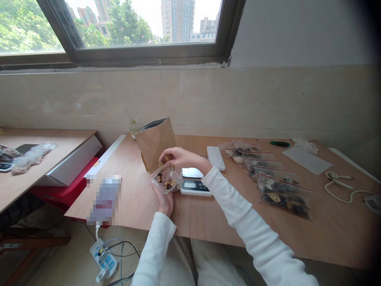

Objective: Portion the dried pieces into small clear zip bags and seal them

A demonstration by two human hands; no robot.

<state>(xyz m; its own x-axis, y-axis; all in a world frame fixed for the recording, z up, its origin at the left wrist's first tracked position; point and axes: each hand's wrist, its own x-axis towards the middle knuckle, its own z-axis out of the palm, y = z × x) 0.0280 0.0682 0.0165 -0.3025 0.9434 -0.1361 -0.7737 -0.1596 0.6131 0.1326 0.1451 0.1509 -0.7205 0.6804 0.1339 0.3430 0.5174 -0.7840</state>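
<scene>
Now, zip bag: the clear zip bag (167,180) is held up just beside the digital scale (195,187), its mouth slack, with dark dried pieces (166,184), possibly mushroom, inside.

Left hand: your left hand (162,201) is closed around the bag from below, taking its weight.

Right hand: your right hand (181,157) is over the mouth, its fingers (171,157) pinched on a few dried pieces.

Nearby: the kraft paper bag (155,143), silver-lined, stands open on the table (205,222), touching the zip bag's upper edge.

Further out: filled zip bags with red seal strips (268,180) lie in a row on your right, near a green-handled screwdriver (280,143).

Risk: the slack mouth could fold, so pieces released there may scatter. A bump could tip the paper bag, and your right sleeve could nudge the scale and disturb its reading.

Writing: the scale's display is lit, but its digits are too small to read. The packet at the table's edge (104,198) is pixelated, and no brand shows on the paper bag.
</scene>
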